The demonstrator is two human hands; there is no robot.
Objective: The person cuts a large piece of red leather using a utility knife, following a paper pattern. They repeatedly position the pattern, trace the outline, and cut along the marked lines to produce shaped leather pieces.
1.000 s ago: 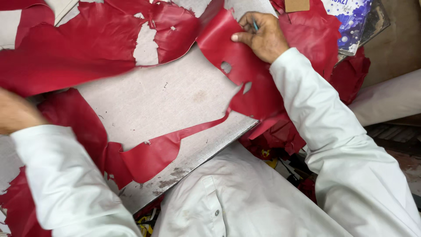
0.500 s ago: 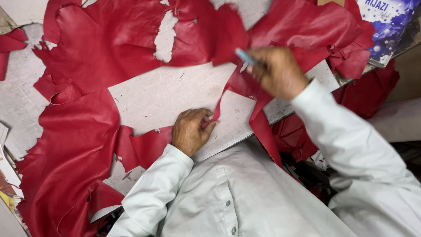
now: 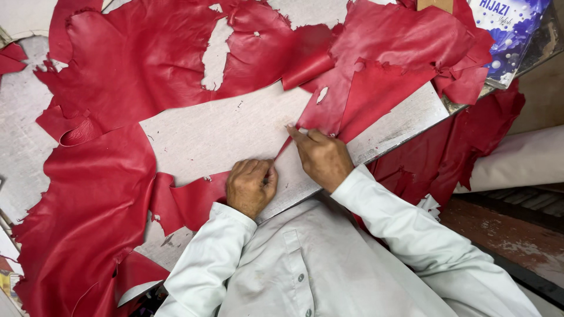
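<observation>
Red leather: spread across the grey worktable; ragged-edged hide covering the far and left parts, a narrow strip running from the near-left piece up to the folded flap at far right.
Narrow strip: stretched taut between both hands, near the table's near edge.
Left hand: curled into a tight fist on the strip's near end, pinning it to the board; same spot as half a second before, only pressed flatter.
Right hand: came down from the raised position of half a second earlier; now resting on the table, index finger pointing far-left along the strip's edge, fingers closed narrow; whether the slim tool seen earlier stayed in the grip, cannot tell.
Folded flap: laid back onto the table at far right, no longer lifted.
Meaning of the change: judged as a shift from lifting and positioning to pressing down and working along the strip's edge.
Blue printed packet: far right corner, untouched.
White sleeves: both forearms close together over the near edge.
</observation>
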